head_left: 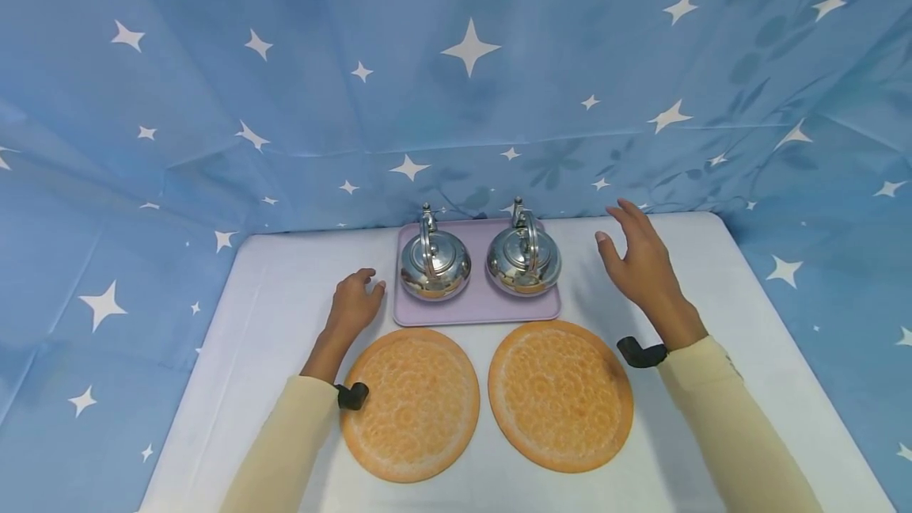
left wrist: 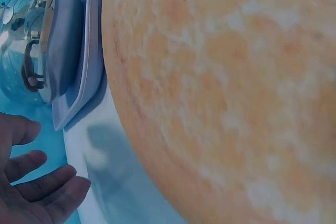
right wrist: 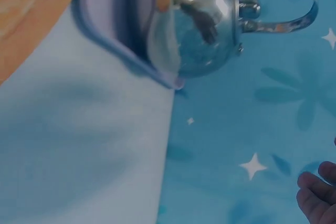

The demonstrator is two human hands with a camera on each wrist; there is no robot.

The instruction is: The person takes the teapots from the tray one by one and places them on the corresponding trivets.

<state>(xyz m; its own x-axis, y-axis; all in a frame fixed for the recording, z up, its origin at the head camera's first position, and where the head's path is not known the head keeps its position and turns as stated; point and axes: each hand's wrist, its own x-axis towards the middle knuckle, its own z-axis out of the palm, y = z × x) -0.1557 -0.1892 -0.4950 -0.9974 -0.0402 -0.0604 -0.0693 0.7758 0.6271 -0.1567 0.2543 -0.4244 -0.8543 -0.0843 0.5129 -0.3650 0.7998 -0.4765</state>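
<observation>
Two shiny metal teapots stand side by side on a lilac tray (head_left: 492,309), their spouts toward the back. My left hand (head_left: 354,303) is just left of the tray, nearest the left teapot (head_left: 445,271), with relaxed fingers and nothing in them. To the right of the tray, my right hand (head_left: 641,260) hovers apart from the right teapot (head_left: 513,266), thumb spread from the fingers, holding nothing. In the left wrist view the left hand (left wrist: 39,190) shows spread fingers beside the tray corner. Only fingertips of the right hand (right wrist: 317,195) appear in the right wrist view.
Two round, flat, bread-patterned mats, a left mat (head_left: 413,410) and a right mat (head_left: 559,398), lie in front of the tray. All rest on a white-covered table (head_left: 285,275). A blue star-printed cloth (head_left: 399,101) hangs behind and at both sides.
</observation>
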